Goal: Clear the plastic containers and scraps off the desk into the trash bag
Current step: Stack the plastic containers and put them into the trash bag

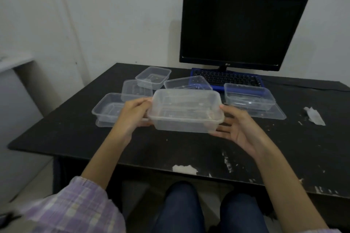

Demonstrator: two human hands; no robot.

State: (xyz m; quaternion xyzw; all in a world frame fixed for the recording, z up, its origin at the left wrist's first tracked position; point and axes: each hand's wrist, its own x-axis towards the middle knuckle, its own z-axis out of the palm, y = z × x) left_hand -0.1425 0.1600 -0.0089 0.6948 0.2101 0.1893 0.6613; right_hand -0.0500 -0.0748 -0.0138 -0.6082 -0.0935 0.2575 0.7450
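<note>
Left of the left fingers, a clear rectangular plastic container (106, 108) sits on the black desk (170, 149), with what looks like a flat lid under it. Just beyond those fingers lie a second clear tub (132, 89) and, farther back, a third small clear tub (153, 76).

The left hand (132, 115) grips the short left end of a clear rectangular plastic container (186, 111) raised above the desk: thumb curled over the rim, fingers tucked beneath. A second container appears nested inside it. Behind it, between the two hands, another clear tub (187, 83) leans against a blue-framed black keyboard (229, 78) below a dark flat monitor (242, 28).

The right hand (236, 128) supports the container's right end, thumb at the rim, fingers spread and fairly straight under its base.

Beyond the right fingers sits a clear lidded tub (250, 96) on a flat lid. Farther right lies a crumpled clear plastic scrap (314, 116); nearer the body, a white paper scrap (184, 169) rests at the desk's front edge.
</note>
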